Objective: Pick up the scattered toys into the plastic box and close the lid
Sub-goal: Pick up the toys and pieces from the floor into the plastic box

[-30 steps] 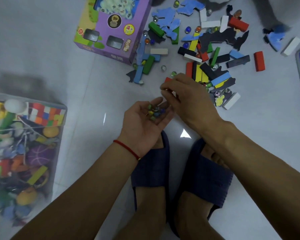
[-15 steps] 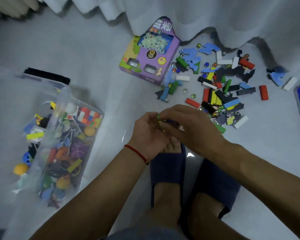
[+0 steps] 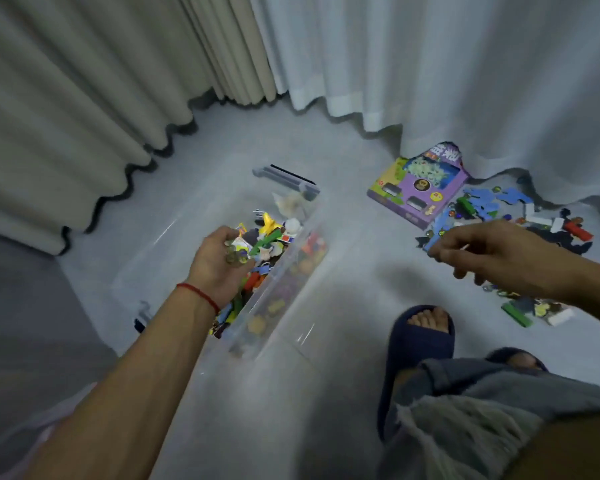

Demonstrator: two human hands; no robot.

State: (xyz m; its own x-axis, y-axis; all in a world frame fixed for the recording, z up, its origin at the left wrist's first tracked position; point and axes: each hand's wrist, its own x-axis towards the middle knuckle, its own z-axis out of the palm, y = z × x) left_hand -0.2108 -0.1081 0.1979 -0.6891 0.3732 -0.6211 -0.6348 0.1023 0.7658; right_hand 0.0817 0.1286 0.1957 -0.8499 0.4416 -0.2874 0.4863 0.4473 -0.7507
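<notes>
Clear plastic box [image 3: 281, 285] on the pale floor [image 3: 343, 292], left of centre, long axis running from the near-left up toward the far-right, open at the top. Filled with mixed coloured toys [image 3: 267, 244]: a yellow star shape, green sticks, a white ball, foam bits. At its far end, a grey latch handle [image 3: 284, 180]; lid not told apart from the clear walls in this blur.

Left hand [image 3: 219, 265] over the near half of the box, palm turned up and toward the box, fingers curled round a cluster of glass marbles [image 3: 236, 256]; red string bracelet [image 3: 198, 295] at the wrist. Whether any marble is leaving the palm cannot be told.

Right hand [image 3: 492, 258] held out over the floor to the right, well apart from the box, back of the hand up, fingers loosely bent and pointing left; nothing seen between them, though motion blur smears the fingertips.

Beyond and below the right hand, scattered pieces [image 3: 499, 216] spread along the foot of the white curtain [image 3: 465, 81]: blue foam shapes, red, green, white and black blocks, a few marbles. Purple toy carton [image 3: 420, 188] flat on the floor just left of that scatter, its top tucked under the curtain hem. Beige curtain [image 3: 84, 98] along the far-left. Dark blue slipper [image 3: 413, 355] with a bare foot in it near the bottom, right of the box.
</notes>
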